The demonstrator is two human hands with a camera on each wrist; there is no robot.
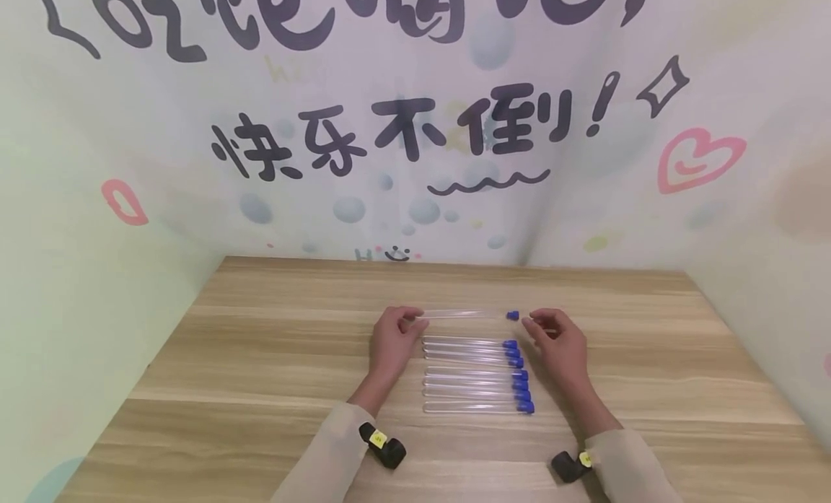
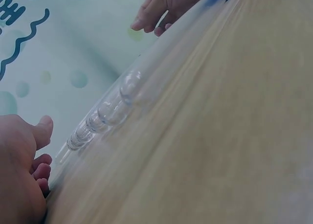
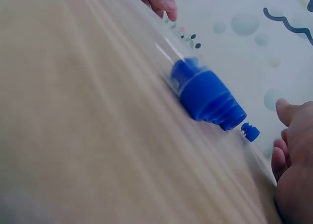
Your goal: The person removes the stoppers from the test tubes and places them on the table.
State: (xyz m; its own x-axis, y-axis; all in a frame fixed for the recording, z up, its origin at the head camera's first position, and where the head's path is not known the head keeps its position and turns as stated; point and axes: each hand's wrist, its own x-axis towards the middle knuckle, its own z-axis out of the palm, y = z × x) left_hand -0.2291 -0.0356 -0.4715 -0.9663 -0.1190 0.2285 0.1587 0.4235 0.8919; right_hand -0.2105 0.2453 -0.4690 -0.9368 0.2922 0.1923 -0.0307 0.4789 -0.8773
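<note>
An uncapped clear test tube (image 1: 454,314) lies at the back of a row of tubes, and a loose blue cap (image 1: 513,315) lies a short gap from its right end. My left hand (image 1: 392,337) is at the tube's left end with thumb and forefinger apart; whether a fingertip touches the glass, I cannot tell. Just right of the cap is my right hand (image 1: 561,344), fingers loosely bent and holding nothing. The right wrist view shows the loose cap (image 3: 250,131) apart from the thumb (image 3: 286,111). Nearer me lie several capped test tubes (image 1: 470,382), blue caps (image 1: 521,385) to the right.
All the tubes lie on a wood-grain table (image 1: 260,445). Behind it hangs a pale printed cloth (image 1: 299,221) with dark lettering, meeting the table's back edge. Small black cameras (image 1: 387,449) are worn at both wrists.
</note>
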